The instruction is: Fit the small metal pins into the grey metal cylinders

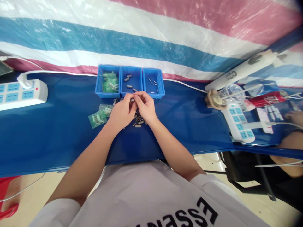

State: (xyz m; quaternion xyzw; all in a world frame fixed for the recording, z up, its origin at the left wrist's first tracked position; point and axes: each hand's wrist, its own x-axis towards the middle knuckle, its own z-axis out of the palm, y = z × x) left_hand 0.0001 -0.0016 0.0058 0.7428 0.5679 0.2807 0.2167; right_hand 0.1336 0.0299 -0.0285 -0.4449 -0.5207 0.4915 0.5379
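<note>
My left hand (121, 112) and my right hand (145, 105) meet over the blue table (59, 126), fingertips pinched together on a small grey metal part (133, 100) between them. Under and beside the hands lies a heap of small grey metal pieces (138, 122). Just beyond the hands stand three blue bins: the left bin (108, 82) holds green packets, the middle bin (131, 81) holds a few grey pieces, the right bin (153, 82) holds thin pins. Two green packets (99, 116) lie left of my left hand.
A white power strip (22, 93) sits at the far left, another power strip (239, 123) at the right beside a clear cup (233, 92) and clutter. Another person's hand (294, 117) shows at the right edge. A striped plastic sheet (151, 34) hangs behind the table.
</note>
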